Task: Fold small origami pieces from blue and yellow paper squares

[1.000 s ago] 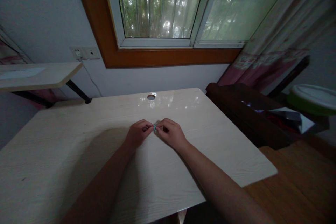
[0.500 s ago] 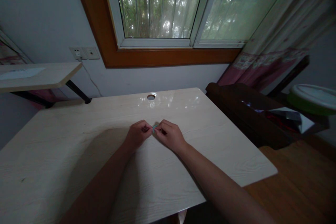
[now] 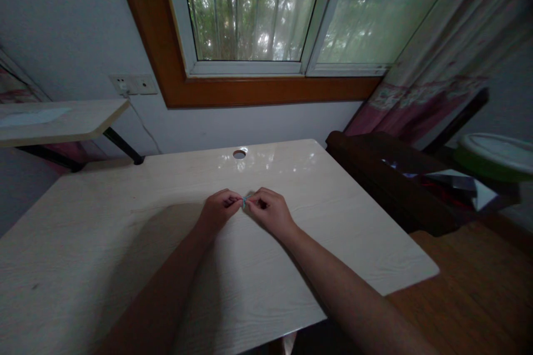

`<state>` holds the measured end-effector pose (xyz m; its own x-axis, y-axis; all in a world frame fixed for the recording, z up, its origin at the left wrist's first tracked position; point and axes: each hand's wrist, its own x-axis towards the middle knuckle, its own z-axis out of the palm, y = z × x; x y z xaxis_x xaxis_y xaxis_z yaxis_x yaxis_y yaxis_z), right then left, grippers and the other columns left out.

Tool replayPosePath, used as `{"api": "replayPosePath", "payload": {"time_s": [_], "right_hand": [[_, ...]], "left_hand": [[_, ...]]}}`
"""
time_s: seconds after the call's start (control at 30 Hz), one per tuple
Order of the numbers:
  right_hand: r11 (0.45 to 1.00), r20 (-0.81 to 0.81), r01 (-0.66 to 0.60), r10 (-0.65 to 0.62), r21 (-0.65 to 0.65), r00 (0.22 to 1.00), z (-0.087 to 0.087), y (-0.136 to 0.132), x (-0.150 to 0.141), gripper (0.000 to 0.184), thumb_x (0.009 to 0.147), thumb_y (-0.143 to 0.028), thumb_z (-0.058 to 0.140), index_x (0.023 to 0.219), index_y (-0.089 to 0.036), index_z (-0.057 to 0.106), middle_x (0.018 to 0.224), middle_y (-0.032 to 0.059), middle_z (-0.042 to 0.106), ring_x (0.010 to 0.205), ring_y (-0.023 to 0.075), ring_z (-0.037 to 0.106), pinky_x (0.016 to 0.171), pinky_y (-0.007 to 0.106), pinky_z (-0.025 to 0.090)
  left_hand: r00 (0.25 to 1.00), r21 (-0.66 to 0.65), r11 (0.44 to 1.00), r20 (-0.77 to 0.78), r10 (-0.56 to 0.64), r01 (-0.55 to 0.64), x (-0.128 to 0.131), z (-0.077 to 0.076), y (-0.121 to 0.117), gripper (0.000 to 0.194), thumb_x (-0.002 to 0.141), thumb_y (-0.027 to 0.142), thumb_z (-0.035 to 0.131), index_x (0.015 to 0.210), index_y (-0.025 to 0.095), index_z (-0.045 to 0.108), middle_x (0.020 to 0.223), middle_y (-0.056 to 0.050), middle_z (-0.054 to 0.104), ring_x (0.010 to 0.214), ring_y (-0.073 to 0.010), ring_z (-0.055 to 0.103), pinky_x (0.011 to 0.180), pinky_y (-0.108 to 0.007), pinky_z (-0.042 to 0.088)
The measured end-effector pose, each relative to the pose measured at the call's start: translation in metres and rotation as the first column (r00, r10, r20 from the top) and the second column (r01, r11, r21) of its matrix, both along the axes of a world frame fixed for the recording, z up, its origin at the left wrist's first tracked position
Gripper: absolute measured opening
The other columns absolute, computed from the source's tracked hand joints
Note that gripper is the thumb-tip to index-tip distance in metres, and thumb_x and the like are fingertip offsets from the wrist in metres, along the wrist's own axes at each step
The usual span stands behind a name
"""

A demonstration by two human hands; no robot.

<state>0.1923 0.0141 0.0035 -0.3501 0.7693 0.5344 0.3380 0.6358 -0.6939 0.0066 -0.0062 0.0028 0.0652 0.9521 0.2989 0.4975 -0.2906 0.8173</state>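
Observation:
Between my two hands is a small, thin, blue-green string-like piece (image 3: pixel 244 201), too small to tell its exact kind. My left hand (image 3: pixel 218 209) pinches it from the left with thumb and forefinger. From the right, my right hand (image 3: pixel 270 209) pinches it the same way. The fingertips of both hands nearly meet, and most of the piece is hidden by them. Both hands are at the middle of the pale wooden desk (image 3: pixel 333 205), low over its surface.
A raised shelf (image 3: pixel 83 125) on black legs stands at the desk's left. A round cable hole (image 3: pixel 239 154) lies behind my hands. Right of the desk, a dark wooden piece of furniture (image 3: pixel 375 177) carries papers and a green tub with a pale lid (image 3: pixel 495 158).
My fingers have shifted very slightly around the blue-green piece. Both hands keep their pinch in nearly the same place.

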Motion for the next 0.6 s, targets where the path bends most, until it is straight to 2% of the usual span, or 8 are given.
{"api": "replayPosePath", "payload": {"time_s": [0.23,0.6], "right_hand": [[0.995,-0.077,-0.024,0.016,-0.098,0.997,0.0035,0.0019,0.0011,0.008,0.084,-0.023,0.067,0.079,-0.019,0.072,0.071,0.0019,0.063,0.063,0.0131,0.055,0.058,0.024,0.041],[0.996,-0.043,-0.033,0.030,-0.081,0.999,0.0050,0.0009,-0.0005,0.007,0.083,-0.021,0.066,0.077,-0.018,0.069,0.069,0.0001,0.060,0.061,0.0113,0.052,0.057,0.023,0.039]], "left_hand": [[1.000,0.040,0.999,0.005,-0.011,0.011,-0.0007,-0.0015,0.0001,0.006,0.082,0.022,0.064,0.080,0.020,0.070,0.077,0.000,0.067,0.070,-0.0131,0.062,0.067,-0.023,0.048],[0.998,0.090,0.996,-0.060,-0.015,0.020,0.0008,0.0034,-0.0030,0.008,0.083,0.020,0.062,0.079,0.019,0.068,0.076,-0.001,0.064,0.070,-0.0130,0.061,0.067,-0.023,0.047]]}}
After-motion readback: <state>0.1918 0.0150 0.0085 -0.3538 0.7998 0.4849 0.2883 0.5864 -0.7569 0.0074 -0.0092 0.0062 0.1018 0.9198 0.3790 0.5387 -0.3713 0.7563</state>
